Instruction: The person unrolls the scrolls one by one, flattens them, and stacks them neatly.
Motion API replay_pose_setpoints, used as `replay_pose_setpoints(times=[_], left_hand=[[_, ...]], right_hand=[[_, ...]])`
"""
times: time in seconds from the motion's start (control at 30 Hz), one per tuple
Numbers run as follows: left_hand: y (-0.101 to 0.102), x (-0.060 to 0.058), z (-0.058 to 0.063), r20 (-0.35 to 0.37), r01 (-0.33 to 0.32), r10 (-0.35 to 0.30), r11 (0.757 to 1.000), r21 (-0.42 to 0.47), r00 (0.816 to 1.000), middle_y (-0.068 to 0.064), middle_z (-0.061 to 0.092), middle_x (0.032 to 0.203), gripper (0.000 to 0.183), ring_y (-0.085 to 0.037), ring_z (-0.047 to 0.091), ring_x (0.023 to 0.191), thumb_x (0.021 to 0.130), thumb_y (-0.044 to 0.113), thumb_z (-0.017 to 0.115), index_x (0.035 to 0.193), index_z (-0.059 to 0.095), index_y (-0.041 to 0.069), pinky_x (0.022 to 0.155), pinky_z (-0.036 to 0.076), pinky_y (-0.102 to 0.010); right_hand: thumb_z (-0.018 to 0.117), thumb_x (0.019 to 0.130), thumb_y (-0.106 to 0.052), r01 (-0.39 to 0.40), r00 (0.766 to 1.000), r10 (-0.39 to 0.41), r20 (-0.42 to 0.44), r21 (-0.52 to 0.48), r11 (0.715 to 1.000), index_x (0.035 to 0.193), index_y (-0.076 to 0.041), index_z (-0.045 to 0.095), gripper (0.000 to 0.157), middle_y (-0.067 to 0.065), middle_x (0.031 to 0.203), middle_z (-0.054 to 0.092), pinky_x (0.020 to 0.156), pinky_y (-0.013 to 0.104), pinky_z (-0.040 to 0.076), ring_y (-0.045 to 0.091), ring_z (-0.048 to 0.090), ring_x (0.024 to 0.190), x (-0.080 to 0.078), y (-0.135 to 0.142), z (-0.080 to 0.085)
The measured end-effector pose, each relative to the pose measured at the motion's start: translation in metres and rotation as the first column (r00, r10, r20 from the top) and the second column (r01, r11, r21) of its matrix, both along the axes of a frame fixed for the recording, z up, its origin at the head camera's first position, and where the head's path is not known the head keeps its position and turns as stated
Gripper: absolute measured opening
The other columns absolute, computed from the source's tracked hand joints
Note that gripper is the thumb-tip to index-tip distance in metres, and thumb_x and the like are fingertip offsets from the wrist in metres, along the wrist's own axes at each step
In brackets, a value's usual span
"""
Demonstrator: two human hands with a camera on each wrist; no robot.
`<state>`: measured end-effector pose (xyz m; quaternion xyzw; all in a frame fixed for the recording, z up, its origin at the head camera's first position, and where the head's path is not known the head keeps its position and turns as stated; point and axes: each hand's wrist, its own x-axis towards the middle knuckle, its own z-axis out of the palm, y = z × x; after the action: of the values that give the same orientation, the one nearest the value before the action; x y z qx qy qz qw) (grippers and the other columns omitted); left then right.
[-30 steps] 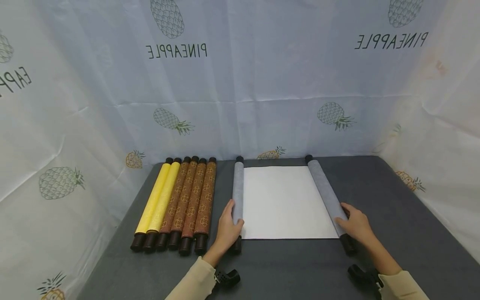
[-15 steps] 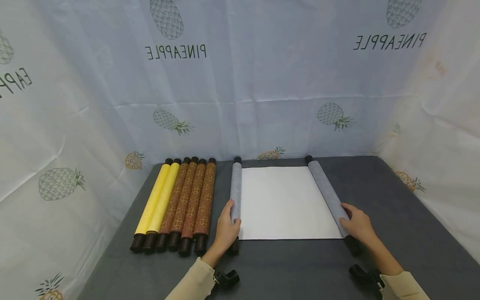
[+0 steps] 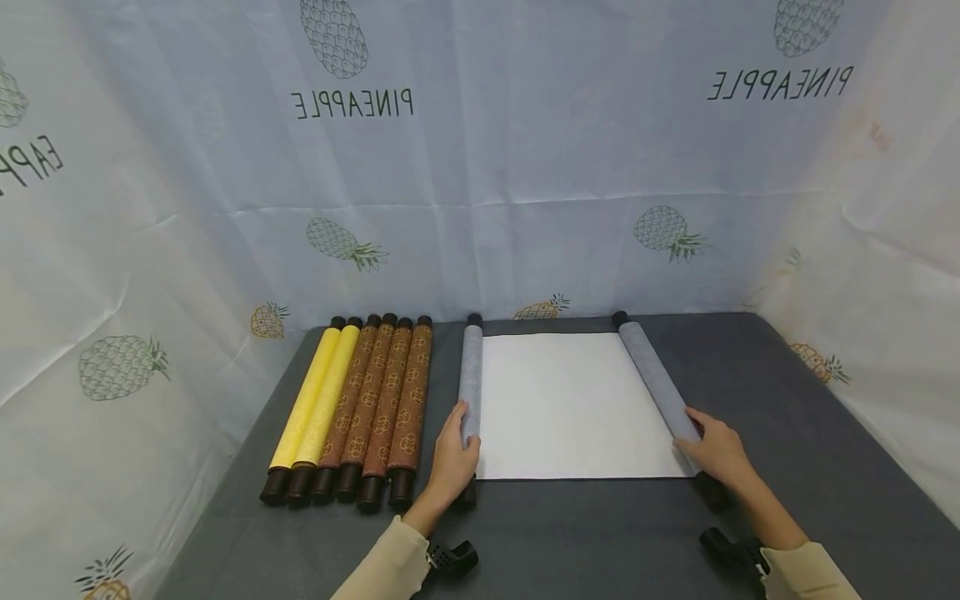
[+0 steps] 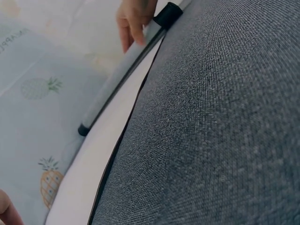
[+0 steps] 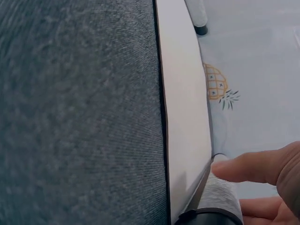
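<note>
A scroll lies partly unrolled on the dark table, its blank white sheet (image 3: 577,408) spread between two grey-blue rolls with black end knobs. My left hand (image 3: 453,460) holds the left roll (image 3: 471,367) near its front end, thumb on the sheet side. The right roll (image 3: 651,371) slants, its near end further right, and my right hand (image 3: 718,450) grips it close to the front knob. In the right wrist view, the thumb (image 5: 251,166) lies over the roll with fingers on the far side. Only a fingertip of the left hand shows in the left wrist view.
Left of the scroll, two yellow rolled scrolls (image 3: 311,392) and several brown patterned ones (image 3: 378,400) lie side by side on the dark grey table (image 3: 585,542). A pineapple-printed curtain (image 3: 525,150) hangs behind and along both sides.
Both hands have moved slightly apart. The left roll has shifted a little left and the right roll's near end has swung right, so more white sheet shows. The other scrolls stay put.
</note>
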<state>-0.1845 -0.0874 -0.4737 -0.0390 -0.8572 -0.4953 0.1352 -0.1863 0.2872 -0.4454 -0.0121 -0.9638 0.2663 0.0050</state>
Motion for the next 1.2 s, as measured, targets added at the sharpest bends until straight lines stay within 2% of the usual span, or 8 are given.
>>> replay_pose_setpoints(times=[0.13, 0.4, 0.77, 1.2], left_hand=[[-0.001, 0.000, -0.001, 0.001, -0.002, 0.002, 1.000, -0.011, 1.000, -0.034, 0.041, 0.145, 0.054, -0.049, 0.039, 0.136, 0.084, -0.006, 0.055, 0.136, 0.043, -0.014, 0.110, 0.033, -0.060], [-0.002, 0.000, -0.002, -0.009, 0.005, -0.005, 0.999, -0.045, 1.000, -0.034, 0.039, 0.146, 0.057, -0.050, 0.039, 0.136, 0.081, -0.009, 0.060, 0.135, 0.042, -0.015, 0.109, 0.034, -0.061], [-0.003, 0.000, -0.002, -0.025, 0.001, -0.002, 0.999, -0.047, 1.000, -0.033, 0.039, 0.147, 0.056, -0.049, 0.039, 0.136, 0.082, -0.010, 0.057, 0.136, 0.042, -0.014, 0.109, 0.034, -0.060], [-0.003, 0.001, -0.002, -0.029, -0.013, 0.012, 1.000, -0.017, 1.000, -0.032, 0.039, 0.147, 0.052, -0.049, 0.033, 0.139, 0.084, -0.013, 0.050, 0.136, 0.044, -0.012, 0.112, 0.030, -0.062]], right_hand=[[0.066, 0.080, -0.008, 0.000, 1.000, -0.001, 0.010, 0.027, 1.000, 0.133, 0.022, 0.036, 0.068, 0.048, 0.129, 0.042, 0.089, 0.062, 0.046, 0.061, 0.047, 0.114, 0.000, 0.002, -0.001], [0.060, 0.083, -0.007, 0.001, 0.999, -0.002, 0.035, 0.033, 0.999, 0.134, 0.024, 0.034, 0.065, 0.049, 0.129, 0.041, 0.084, 0.060, 0.049, 0.061, 0.049, 0.111, -0.002, 0.008, -0.001], [0.058, 0.083, -0.008, 0.019, 0.998, -0.021, 0.053, 0.037, 0.999, 0.134, 0.025, 0.033, 0.066, 0.049, 0.130, 0.038, 0.090, 0.062, 0.046, 0.062, 0.045, 0.115, -0.003, 0.011, 0.000], [0.057, 0.082, -0.005, 0.050, 0.999, -0.051, 0.014, 0.020, 0.999, 0.133, 0.022, 0.037, 0.061, 0.047, 0.130, 0.041, 0.091, 0.061, 0.045, 0.061, 0.045, 0.117, -0.003, 0.013, 0.002]])
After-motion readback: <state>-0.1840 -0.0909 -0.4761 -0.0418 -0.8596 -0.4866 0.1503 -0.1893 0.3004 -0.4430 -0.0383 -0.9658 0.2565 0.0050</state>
